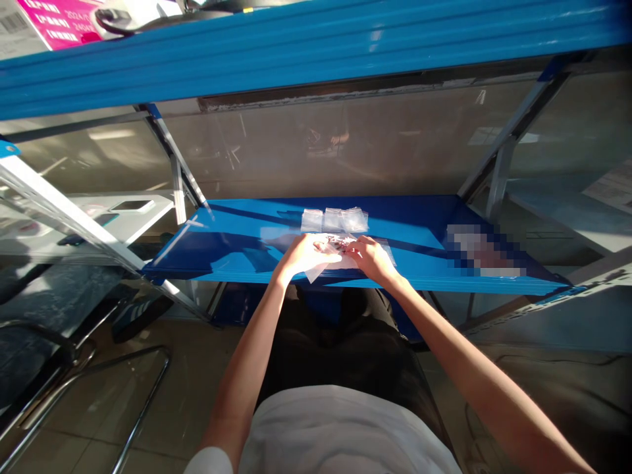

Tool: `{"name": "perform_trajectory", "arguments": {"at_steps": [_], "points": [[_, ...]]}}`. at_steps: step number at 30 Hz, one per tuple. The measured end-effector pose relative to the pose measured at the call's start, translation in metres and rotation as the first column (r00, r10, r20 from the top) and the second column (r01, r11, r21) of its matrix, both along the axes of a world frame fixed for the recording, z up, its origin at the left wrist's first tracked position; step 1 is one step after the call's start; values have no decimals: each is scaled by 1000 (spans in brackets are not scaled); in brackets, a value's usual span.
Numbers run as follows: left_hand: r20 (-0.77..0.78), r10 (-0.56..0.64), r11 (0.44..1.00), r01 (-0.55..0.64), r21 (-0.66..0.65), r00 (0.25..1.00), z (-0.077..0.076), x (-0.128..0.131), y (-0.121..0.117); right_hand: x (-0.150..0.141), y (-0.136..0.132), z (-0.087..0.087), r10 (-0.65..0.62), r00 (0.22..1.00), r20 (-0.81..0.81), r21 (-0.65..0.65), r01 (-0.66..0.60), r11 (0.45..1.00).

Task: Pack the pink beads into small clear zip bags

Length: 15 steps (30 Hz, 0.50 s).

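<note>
Both my hands meet over the front of a blue shelf (237,243). My left hand (302,255) is closed on a clear plastic bag (320,266) that lies at the shelf's front edge. My right hand (371,258) is pinched close beside it, over a small pile of dark little parts (338,245); what its fingers hold is too small to make out. A row of three small clear bags (334,220) lies just behind my hands.
A blue beam (296,46) of the upper shelf runs overhead. Grey metal uprights (498,178) frame the shelf. A white table with a phone (132,206) stands to the left. A metal chair frame (89,388) is on the floor at lower left.
</note>
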<state>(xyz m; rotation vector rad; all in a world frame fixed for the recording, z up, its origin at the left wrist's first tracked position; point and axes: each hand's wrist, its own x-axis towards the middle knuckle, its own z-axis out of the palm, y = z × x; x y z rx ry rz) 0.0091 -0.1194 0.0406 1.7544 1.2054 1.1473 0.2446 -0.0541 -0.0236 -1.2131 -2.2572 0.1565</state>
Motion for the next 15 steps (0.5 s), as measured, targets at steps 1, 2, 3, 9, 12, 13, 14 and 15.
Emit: {"name": "perform_trajectory", "arguments": {"at_steps": [1,2,3,9,12,13,14,15], "points": [[-60,-28,999,27,-21,998,2,0,-1,0,0,0,-5,1000,6,-1,5,1000],[-113,-51,998,47,-38,992,4,0,-2,0,0,0,-10,1000,15,-1,10,1000],[-148,-63,997,57,-47,987,6,0,-3,0,0,0,-17,1000,24,0,17,1000],[-166,-36,999,33,-18,986,10,1,-6,3,1,-1,-2,998,64,21,1,1000],[-170,-64,998,61,-21,983,9,3,-6,2,2,1,22,999,35,30,-23,999],[-172,-76,997,73,-26,982,9,3,-6,2,2,3,28,1000,3,24,-28,999],[-169,-82,997,78,-29,982,10,4,-6,2,1,6,36,999,-39,10,-36,999],[-152,-79,997,76,-24,985,10,4,-6,2,1,10,44,995,-90,-11,-45,999]]}}
